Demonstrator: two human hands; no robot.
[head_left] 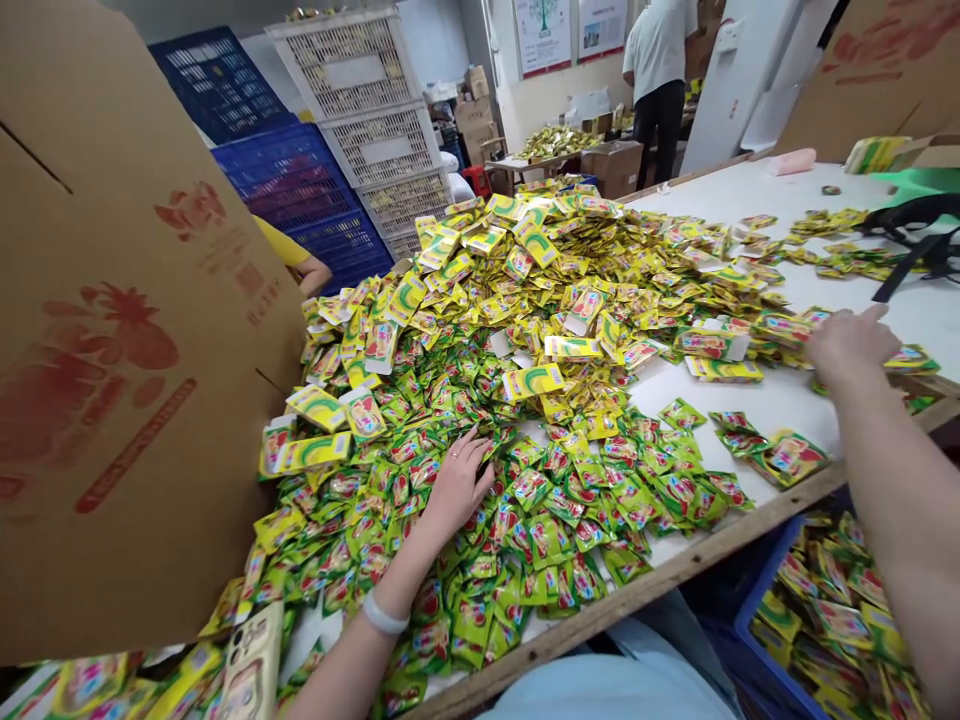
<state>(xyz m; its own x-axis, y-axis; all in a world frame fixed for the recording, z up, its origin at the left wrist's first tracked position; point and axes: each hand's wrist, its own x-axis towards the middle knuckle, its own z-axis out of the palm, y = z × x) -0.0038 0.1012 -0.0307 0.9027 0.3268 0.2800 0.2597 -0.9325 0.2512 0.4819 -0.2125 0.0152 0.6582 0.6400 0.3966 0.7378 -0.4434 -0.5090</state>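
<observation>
The 2 hands of the person are well apart over the white tabletop with a wooden edge [791, 400]. The left hand [459, 485] lies on the heap of small green plastic sachets with red print [551, 540], its fingers slightly bent; I cannot tell if it grips any of them. The right hand [853, 350] is blurred, beside the sachets and boxes at the right side; whether it holds something, I cannot tell.

The step in hand seems to be handling of the loose sachets, which spread in front of the body. Behind them lie many flat yellow cardboard boxes [532, 382], and a blue plastic crate with packets [756, 592] stands below the edge. In my judgement, the next move calls for the left fingers to separate sachets from the crowded heap, without pushing others over the edge.
</observation>
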